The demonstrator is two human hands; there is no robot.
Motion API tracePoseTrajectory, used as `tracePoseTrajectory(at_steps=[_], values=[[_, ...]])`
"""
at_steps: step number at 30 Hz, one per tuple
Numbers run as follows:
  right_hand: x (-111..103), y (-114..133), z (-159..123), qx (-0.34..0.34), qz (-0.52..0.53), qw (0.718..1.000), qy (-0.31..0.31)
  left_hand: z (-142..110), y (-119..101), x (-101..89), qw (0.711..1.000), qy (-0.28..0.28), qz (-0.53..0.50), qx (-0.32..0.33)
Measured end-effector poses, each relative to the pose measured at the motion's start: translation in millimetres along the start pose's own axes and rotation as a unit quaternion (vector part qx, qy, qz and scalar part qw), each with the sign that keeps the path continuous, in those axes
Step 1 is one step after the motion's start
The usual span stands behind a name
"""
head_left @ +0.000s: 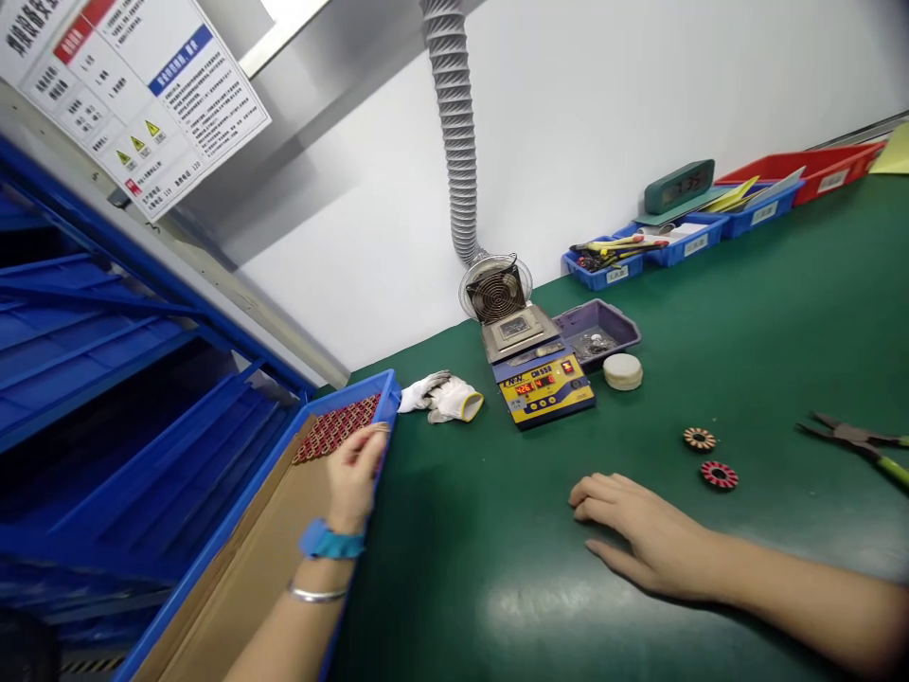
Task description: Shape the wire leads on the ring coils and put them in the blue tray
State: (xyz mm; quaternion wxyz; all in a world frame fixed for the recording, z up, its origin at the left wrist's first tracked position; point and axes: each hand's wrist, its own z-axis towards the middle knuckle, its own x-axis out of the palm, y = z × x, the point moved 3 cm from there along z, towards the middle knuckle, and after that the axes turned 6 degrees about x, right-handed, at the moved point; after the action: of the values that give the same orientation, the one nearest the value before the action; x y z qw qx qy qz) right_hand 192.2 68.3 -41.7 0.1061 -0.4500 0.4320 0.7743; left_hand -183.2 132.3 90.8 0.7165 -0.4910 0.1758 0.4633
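Note:
My left hand [355, 472] is over the right edge of a long blue bin [389, 390] with its fingers pinched together. A thin tan edge shows at the fingertips, too small and blurred to name. Inside the bin, rows of small red-and-tan wound rings [339, 426] lie at the far end, beside brown cardboard [262, 549]. My right hand [639, 530] rests palm down on the green tabletop [483, 540], fingers loosely stretched and holding nothing. Beyond it lie a tan-and-black ring [700, 439] and a red-and-black ring [720, 475], apart from each other.
White gloves [444, 396] lie by the bin. A yellow-fronted solder pot [543, 388] stands below a grey duct hose [458, 133], beside a purple tray [607, 327] and a round cream pad [623, 371]. Pliers [852, 434] lie right; small blue bins [603, 273] line the wall.

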Motion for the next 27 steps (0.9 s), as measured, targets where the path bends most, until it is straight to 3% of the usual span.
tracePoseTrajectory(at_steps=[3, 5, 8, 10, 15, 21, 24, 27], values=[[0.5, 2.2, -2.4, -0.011, -0.018, 1.0, -0.003, -49.0, -62.7, 65.7, 0.982, 0.138, -0.108, 0.075], [2.6, 3.7, -5.5, -0.029, -0.038, 0.999, -0.009, -79.0, -94.9, 106.3, 0.963, 0.188, -0.147, 0.124], [5.8, 5.9, -11.3, -0.053, -0.064, 0.996, -0.041, -110.2, -126.3, 150.6, 0.927, 0.229, -0.145, 0.258], [6.3, 10.7, -15.9, -0.081, -0.087, 0.99, -0.08, -119.4, -132.4, 165.9, 0.919, 0.239, -0.122, 0.29], [4.2, 37.7, -29.4, -0.18, -0.128, 0.964, -0.147, -125.5, -130.5, 171.0, 0.909, 0.257, -0.071, 0.32], [2.9, 44.6, -33.5, -0.231, -0.055, 0.968, -0.084, -131.5, -120.1, 178.8, 0.897, 0.236, -0.073, 0.366], [-0.1, 40.3, -34.1, -0.229, -0.038, 0.97, -0.071, -127.2, -115.8, 161.3, 0.893, 0.158, -0.149, 0.395], [-5.3, 42.3, -35.1, -0.23, -0.036, 0.971, -0.059, -102.2, -106.8, 119.4, 0.913, 0.074, -0.164, 0.365]])
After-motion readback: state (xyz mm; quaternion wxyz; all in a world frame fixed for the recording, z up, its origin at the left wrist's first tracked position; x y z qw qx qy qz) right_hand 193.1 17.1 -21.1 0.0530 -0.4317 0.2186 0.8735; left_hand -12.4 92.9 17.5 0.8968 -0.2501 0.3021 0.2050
